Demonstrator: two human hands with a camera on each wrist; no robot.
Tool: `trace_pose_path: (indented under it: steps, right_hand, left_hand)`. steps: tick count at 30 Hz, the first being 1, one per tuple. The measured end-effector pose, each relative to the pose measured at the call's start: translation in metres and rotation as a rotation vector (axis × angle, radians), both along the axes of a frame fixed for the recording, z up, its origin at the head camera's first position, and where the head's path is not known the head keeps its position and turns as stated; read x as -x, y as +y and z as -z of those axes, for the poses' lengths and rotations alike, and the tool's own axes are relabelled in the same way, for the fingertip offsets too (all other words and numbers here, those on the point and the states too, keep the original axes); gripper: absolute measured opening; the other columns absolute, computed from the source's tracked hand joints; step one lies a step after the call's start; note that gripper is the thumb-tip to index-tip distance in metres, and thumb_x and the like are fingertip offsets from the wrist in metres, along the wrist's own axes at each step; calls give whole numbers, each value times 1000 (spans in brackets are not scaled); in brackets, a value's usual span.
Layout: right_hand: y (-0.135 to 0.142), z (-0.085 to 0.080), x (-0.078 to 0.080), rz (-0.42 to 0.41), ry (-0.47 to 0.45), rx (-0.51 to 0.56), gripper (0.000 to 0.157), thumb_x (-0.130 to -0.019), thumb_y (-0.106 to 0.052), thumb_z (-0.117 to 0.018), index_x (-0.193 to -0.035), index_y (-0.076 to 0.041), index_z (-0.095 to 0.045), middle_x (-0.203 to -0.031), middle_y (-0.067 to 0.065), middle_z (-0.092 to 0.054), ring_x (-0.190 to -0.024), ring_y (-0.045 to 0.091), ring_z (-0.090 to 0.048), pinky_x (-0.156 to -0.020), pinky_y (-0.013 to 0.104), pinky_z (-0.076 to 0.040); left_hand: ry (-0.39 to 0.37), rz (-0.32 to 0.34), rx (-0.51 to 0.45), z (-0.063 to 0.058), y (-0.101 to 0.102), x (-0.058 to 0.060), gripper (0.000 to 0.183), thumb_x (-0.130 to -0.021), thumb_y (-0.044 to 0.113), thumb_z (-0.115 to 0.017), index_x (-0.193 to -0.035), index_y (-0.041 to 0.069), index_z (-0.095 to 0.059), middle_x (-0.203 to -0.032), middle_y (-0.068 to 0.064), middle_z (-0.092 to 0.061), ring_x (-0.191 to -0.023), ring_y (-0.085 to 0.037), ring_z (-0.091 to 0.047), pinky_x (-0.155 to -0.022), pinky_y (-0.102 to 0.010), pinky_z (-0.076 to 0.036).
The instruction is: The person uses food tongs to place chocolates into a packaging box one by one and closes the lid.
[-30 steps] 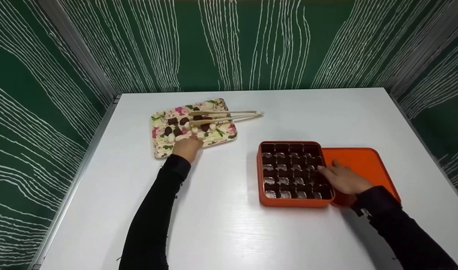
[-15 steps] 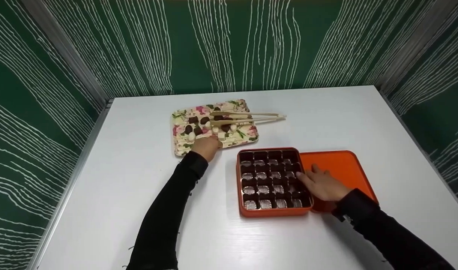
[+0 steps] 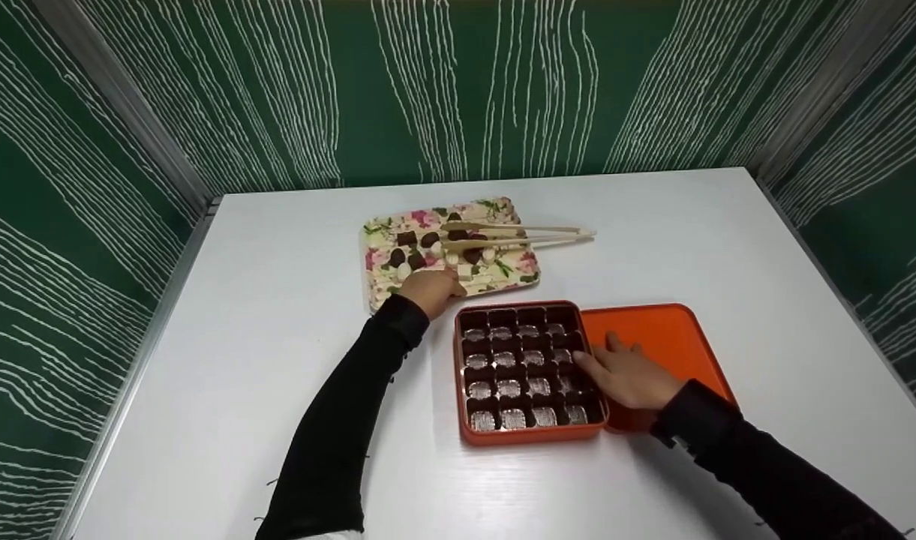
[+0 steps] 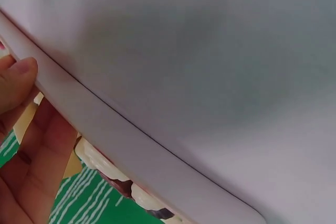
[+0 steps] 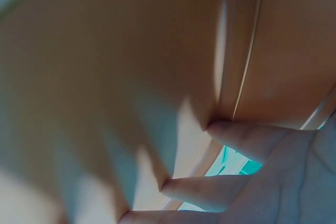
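Note:
My left hand [image 3: 431, 291] pinches the front edge of a floral tray [image 3: 519, 279]. In the left wrist view its thumb [image 4: 20, 80] lies on the outside of the pale tray rim [image 4: 110, 124], with the fingers on the inner side. Dark and white chocolates [image 3: 429, 240] lie on the tray. My right hand [image 3: 629, 377] lies over an orange lid [image 3: 668, 337], its thumb at the right rim of a square orange box [image 3: 533, 435]. Straight fingertips touch an orange surface in the right wrist view. The box holds a brown insert [image 3: 519, 373] with rows of unfilled compartments.
Wooden tongs [image 3: 465, 245] lie across the tray, their joined end reaching past its right side. The white table [image 3: 247, 315] ends at a green wall [image 3: 397, 135] with white lines. Tray and box stand close together.
The tray has slid to the right with my left hand on it. The box and lid have moved left along with my right hand. The head view has shifted slightly.

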State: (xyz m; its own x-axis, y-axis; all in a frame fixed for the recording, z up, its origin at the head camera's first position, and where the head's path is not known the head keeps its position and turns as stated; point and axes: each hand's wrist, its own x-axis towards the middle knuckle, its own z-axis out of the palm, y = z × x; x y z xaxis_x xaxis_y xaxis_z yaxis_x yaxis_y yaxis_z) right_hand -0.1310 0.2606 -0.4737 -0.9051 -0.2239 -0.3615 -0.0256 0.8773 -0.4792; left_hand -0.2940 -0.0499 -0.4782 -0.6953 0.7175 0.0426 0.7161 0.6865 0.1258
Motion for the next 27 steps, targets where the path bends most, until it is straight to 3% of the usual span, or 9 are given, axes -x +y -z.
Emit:
trace_pose_path:
  steps: [5, 12, 18, 27]
  right_hand:
    - [-7, 0, -3, -2, -4, -12, 85, -108, -62, -21, -156, 7, -30, -156, 47, -9, -132, 77, -12, -107, 82, -15]
    - [-12, 1, -7, 1, 4, -35, 86, -107, -63, -20, -156, 6, -32, -156, 46, -10, -131, 78, -15, -104, 83, -20]
    - [-16, 1, -10, 9, -1, -46, 89, -105, -67, -20, -157, 4, -32, -157, 45, -11, -131, 77, -16, -103, 84, -21]
    - [-19, 1, -11, 11, -1, -51, 90, -104, -68, -19, -158, 3, -31, -157, 44, -12, -132, 76, -16, -103, 84, -22]
  left_hand:
    - [-71, 57, 5, -2, 4, 7, 19, -100, 8, -64, -104, 13, -82, -101, -11, -71, -89, -28, -69, -82, -38, -57]
    - [-102, 144, 4, -3, 8, 10, 13, -98, 7, -69, -98, 9, -82, -98, -11, -72, -87, -26, -69, -80, -36, -58]
    - [-142, 131, 32, -9, 14, 6, 19, -96, 11, -71, -112, 12, -81, -106, -9, -74, -97, -26, -71, -88, -37, -58]
    - [-219, 100, 49, -13, 15, 2, 24, -98, 6, -68, -118, 13, -78, -115, -8, -72, -107, -26, -69, -95, -36, -55]
